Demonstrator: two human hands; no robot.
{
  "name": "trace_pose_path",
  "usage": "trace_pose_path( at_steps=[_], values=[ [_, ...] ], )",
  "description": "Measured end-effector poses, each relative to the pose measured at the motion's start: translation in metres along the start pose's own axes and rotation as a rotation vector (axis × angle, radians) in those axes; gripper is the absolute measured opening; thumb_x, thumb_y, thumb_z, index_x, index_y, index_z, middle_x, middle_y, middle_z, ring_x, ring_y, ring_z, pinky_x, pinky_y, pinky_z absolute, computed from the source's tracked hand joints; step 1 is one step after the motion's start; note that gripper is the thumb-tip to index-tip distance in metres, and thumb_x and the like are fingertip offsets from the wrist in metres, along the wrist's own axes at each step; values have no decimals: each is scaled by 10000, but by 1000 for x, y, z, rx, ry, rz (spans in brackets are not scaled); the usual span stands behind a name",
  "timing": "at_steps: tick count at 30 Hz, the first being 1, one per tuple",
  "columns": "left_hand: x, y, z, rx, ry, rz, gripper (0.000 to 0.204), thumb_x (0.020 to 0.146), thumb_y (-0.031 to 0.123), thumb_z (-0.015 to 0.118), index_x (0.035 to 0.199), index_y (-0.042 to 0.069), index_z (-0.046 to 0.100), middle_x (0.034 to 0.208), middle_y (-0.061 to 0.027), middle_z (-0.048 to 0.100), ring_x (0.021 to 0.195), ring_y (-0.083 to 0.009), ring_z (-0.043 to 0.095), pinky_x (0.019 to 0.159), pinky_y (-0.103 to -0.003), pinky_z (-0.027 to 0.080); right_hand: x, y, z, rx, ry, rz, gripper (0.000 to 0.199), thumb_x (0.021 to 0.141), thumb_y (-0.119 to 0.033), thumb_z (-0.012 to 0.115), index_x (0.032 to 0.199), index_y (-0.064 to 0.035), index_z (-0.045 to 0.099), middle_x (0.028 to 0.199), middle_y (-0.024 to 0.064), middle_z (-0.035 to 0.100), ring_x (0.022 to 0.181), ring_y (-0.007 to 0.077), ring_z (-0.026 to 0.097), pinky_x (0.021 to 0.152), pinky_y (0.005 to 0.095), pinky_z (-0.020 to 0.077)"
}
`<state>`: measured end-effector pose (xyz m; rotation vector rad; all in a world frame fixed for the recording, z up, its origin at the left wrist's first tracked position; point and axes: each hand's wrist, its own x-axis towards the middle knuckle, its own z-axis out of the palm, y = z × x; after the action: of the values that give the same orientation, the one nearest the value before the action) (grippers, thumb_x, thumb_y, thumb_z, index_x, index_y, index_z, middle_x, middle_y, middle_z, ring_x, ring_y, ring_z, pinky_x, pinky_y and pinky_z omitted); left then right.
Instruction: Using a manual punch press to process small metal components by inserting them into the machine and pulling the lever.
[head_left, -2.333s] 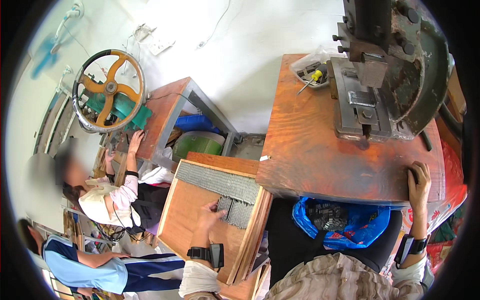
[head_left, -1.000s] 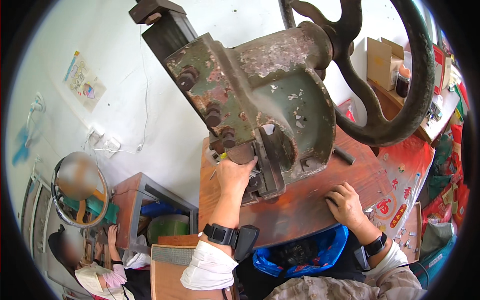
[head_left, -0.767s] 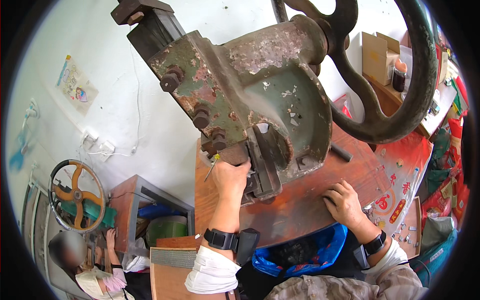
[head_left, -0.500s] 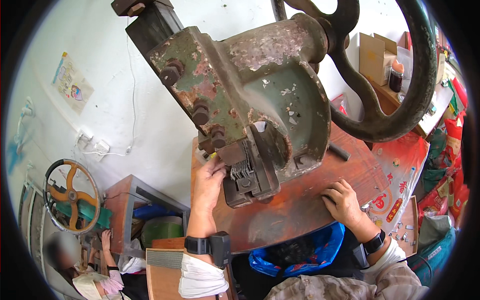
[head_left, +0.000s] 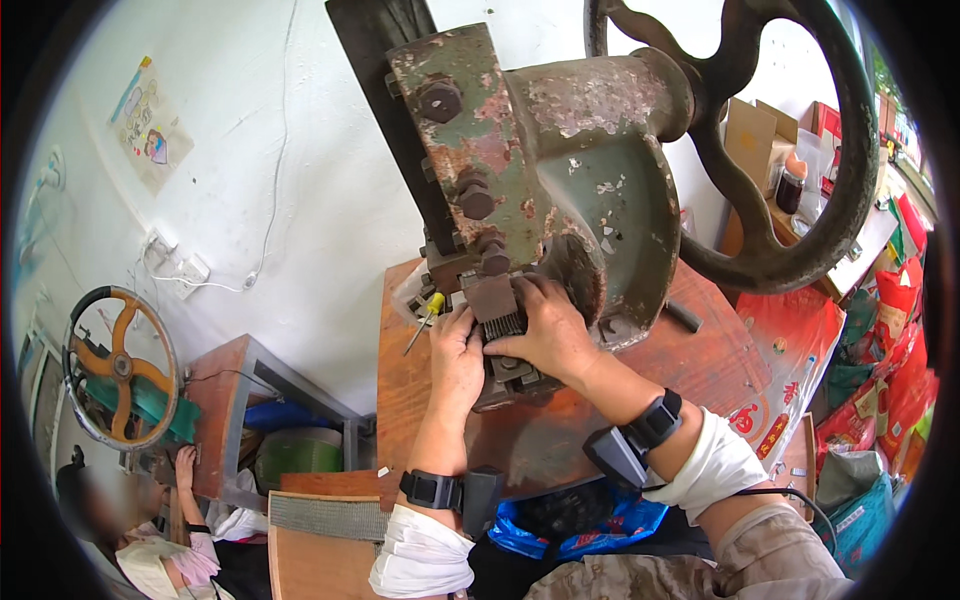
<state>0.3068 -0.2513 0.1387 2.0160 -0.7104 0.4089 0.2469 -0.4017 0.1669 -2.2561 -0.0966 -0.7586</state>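
A heavy hand press (head_left: pixel 480 150) with worn green paint stands on the reddish-brown table. Low on it, a row of thin grey metal pieces (head_left: pixel 503 326) sits packed together in the die block (head_left: pixel 510 370) under a dark ram. My left hand (head_left: pixel 457 365) is closed at the left side of this row, its thumb and fingers against the pieces. From the right, my right hand (head_left: pixel 550 330) reaches round the row, thumb at its near end and fingers behind. Some fingertips are hidden by the ram and block. A yellow-handled screwdriver (head_left: pixel 434 305) lies just left of the press.
The large handwheel (head_left: pixel 860 150) rises at the upper right. A blue plastic bag (head_left: pixel 580 535) hangs at the table's near edge. At lower left another person sits by a second wheel (head_left: pixel 122 366). A cardboard box (head_left: pixel 750 140) and red bags (head_left: pixel 900 300) are at right.
My right hand has left the tabletop at right and come to the metal pieces. My left hand stays beside them. The view has shifted, and the screwdriver now shows more.
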Motion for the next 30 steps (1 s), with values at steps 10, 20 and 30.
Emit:
trace_pose_path(
  at_steps=[10,20,30],
  values=[
    [3,5,5,6,26,56,378,778,-43,556,1147,32,580,1125,-109,599,1041,-326,476,958,-399,372,-1,14,-7,176,-37,35,695,571,-240,835,1155,14,559,1138,198,563,1071,355,543,917,393,443],
    [-1,4,3,-25,43,64,337,796,-19,542,1130,7,577,1134,-122,589,1044,-337,470,960,-404,368,-6,9,-8,170,-6,10,641,596,-202,811,1152,-3,565,1150,182,552,1037,355,545,905,402,441],
    [1,-4,7,11,34,95,331,805,-23,535,1133,3,572,1157,-127,576,1059,-336,469,954,-403,375,-3,11,-2,123,64,14,622,575,-218,835,1104,1,590,1100,181,579,1008,348,577,880,378,467]
  ],
)
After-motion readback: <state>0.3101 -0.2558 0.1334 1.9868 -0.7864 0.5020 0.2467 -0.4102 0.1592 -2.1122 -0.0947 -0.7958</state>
